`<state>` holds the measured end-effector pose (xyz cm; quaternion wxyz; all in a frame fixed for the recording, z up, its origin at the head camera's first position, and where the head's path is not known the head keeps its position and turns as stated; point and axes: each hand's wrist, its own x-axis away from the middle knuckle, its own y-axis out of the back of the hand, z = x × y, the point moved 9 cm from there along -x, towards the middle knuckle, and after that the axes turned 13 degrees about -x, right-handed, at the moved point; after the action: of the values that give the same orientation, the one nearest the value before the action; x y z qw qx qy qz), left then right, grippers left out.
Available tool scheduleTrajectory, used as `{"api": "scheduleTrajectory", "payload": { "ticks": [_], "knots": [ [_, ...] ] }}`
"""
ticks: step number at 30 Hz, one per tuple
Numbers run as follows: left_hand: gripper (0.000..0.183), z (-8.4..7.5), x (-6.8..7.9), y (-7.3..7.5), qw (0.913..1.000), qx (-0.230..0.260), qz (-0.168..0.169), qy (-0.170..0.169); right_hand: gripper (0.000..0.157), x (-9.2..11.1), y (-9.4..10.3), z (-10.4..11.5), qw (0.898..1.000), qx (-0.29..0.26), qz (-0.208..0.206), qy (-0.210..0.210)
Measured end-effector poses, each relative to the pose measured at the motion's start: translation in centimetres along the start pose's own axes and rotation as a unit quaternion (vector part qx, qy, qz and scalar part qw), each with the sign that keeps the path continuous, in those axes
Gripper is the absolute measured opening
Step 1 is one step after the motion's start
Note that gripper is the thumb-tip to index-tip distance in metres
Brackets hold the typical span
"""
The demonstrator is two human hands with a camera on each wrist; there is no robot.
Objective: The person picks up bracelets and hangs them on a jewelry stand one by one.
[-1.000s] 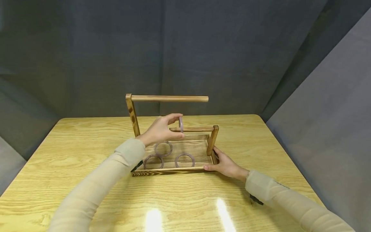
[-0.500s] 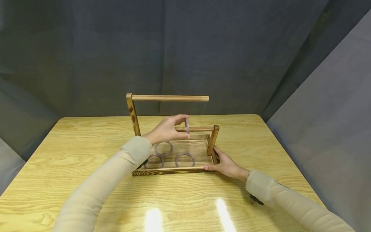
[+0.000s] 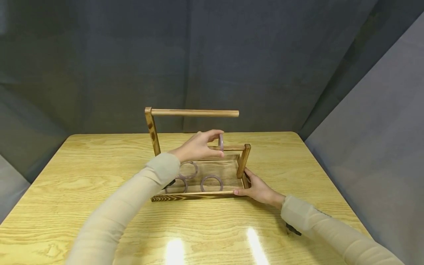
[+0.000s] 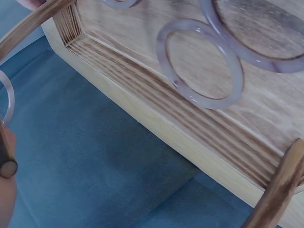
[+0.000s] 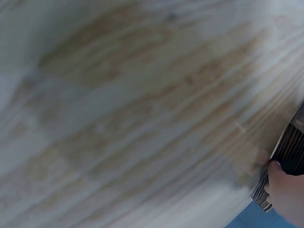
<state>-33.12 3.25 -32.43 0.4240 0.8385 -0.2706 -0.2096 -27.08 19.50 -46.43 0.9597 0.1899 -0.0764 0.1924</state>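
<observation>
My left hand (image 3: 200,145) pinches a pale purple bangle (image 3: 221,142) between thumb and fingers, upright at the lower rod (image 3: 235,148) of a wooden bangle stand. The rod appears to run through the bangle; the left wrist view shows the rod's round end (image 4: 8,168) beside the fingers. Three more bangles lie in the stand's tray (image 3: 198,197), one (image 3: 212,183) at the front middle and one (image 4: 200,64) clear in the left wrist view. My right hand (image 3: 260,188) grips the tray's right front corner, thumb on the front edge.
A longer, higher rod (image 3: 195,113) juts rightward from the tall left post (image 3: 152,130), above my left hand. The short right post (image 3: 243,161) carries the lower rod. The stand sits on a wood-grain table (image 3: 99,176), with a dark curtain (image 3: 212,66) behind.
My left hand has moved steadily right with the bangle, along the lower rod toward the short post. My right hand has stayed on the tray's corner.
</observation>
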Motion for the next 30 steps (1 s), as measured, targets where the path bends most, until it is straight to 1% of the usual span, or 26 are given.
{"api": "scheduleTrajectory", "payload": {
  "ticks": [6, 12, 17, 25, 30],
  "knots": [
    [0.078, -0.9, -0.5, -0.1, 0.9996, -0.022, 0.012, -0.012, 0.103, -0.2, 0.0, -0.1, 1.000, -0.004, 0.001, 0.001],
    [0.081, -1.4, -0.9, -0.2, 0.9994, -0.025, 0.013, -0.018, 0.102, -0.2, -0.2, 0.1, 1.000, -0.009, 0.007, 0.013],
    [0.080, -1.6, -1.1, -0.3, 0.9993, -0.028, 0.015, -0.018, 0.101, -0.2, -0.3, 0.3, 1.000, -0.010, 0.008, 0.018],
    [0.080, -1.9, -2.1, -0.7, 0.9985, -0.047, 0.016, -0.024, 0.102, -0.2, -0.2, 0.6, 1.000, -0.013, 0.006, 0.016],
    [0.080, -1.8, -2.6, -0.9, 0.9987, -0.041, 0.023, -0.019, 0.102, -0.2, 0.0, 0.6, 1.000, -0.013, 0.006, 0.015]
  ]
}}
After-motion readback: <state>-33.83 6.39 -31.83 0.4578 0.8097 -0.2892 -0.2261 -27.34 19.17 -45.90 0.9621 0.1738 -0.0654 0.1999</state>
